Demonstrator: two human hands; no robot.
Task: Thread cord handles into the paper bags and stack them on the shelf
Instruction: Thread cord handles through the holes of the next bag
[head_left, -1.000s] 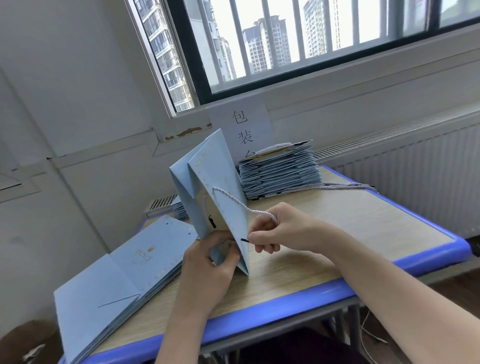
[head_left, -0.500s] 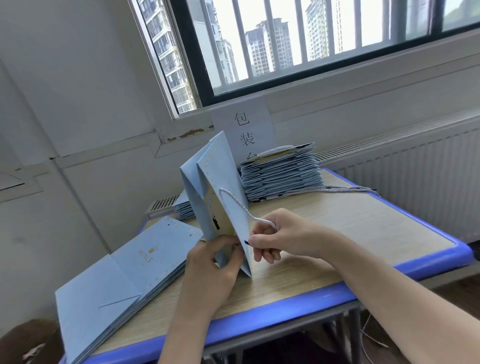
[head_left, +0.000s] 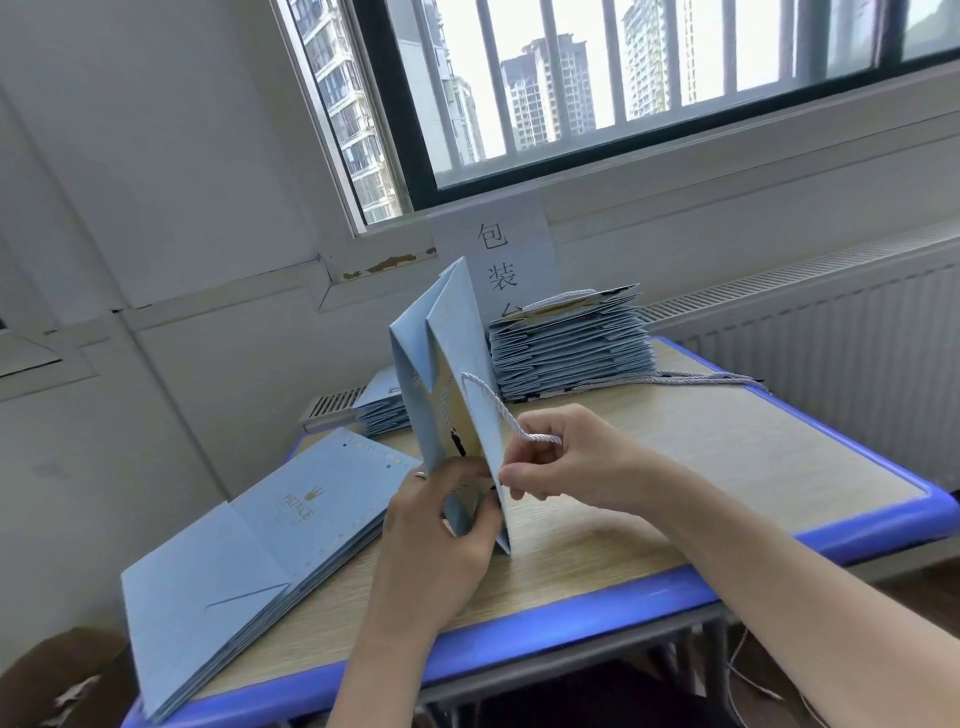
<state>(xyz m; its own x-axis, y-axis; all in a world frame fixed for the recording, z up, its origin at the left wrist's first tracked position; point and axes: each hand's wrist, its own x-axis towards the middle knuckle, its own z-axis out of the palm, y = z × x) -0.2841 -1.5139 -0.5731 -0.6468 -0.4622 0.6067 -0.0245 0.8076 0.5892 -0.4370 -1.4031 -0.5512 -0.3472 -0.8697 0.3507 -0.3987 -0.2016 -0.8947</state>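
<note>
Threading step: the left hand (head_left: 436, 545) grips the bag (head_left: 415, 426), upright between both hands; the right hand (head_left: 571, 462) pinches the cord (head_left: 498, 410) against its panel. Next, probably, the tip needs guiding through.

bag (head_left: 457, 374) standing mid-table (head_left: 727, 467) between both hands — flat stack (head_left: 249, 561) to its left, finished stack (head_left: 571, 348) behind, loose cords (head_left: 701, 378) right of that
</note>
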